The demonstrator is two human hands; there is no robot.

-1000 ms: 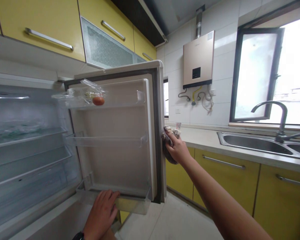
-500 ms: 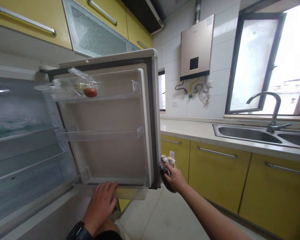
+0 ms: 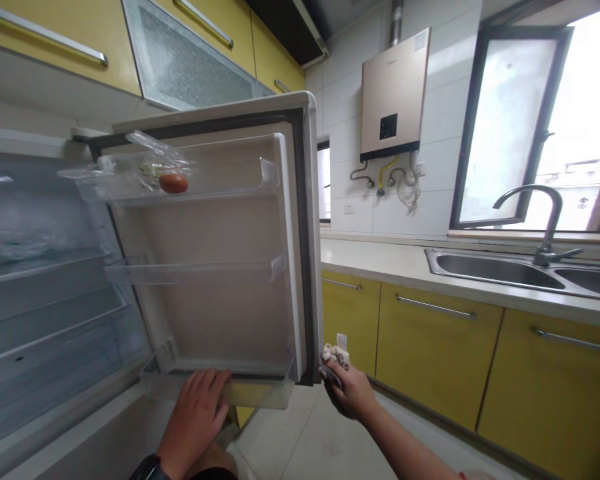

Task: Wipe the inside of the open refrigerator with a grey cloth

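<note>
The refrigerator door (image 3: 230,313) stands swung out in front of me, its shelved inner side toward me. My right hand (image 3: 351,390) is closed around a crumpled, patterned cloth (image 3: 336,357) with a small tag sticking up. That cloth lies against the door's outer edge, close to the lower corner. Lower left, my left hand (image 3: 197,410) has its fingers hooked over the rim of the clear bottom door shelf (image 3: 263,393). A tomato (image 3: 173,183) and a clear plastic bag (image 3: 153,167) rest in the top door shelf.
The refrigerator's inside (image 3: 45,300) opens at left, with a plastic-wrapped bundle (image 3: 20,250) on a shelf. Yellow base cabinets (image 3: 430,360) run along the right under a white counter (image 3: 375,257) with a steel sink (image 3: 495,268). A water heater (image 3: 395,97) hangs above.
My right hand has slid the cloth down along the door's edge toward its lower corner. The left hand keeps its hold on the bottom shelf, and the door appears shifted slightly left.
</note>
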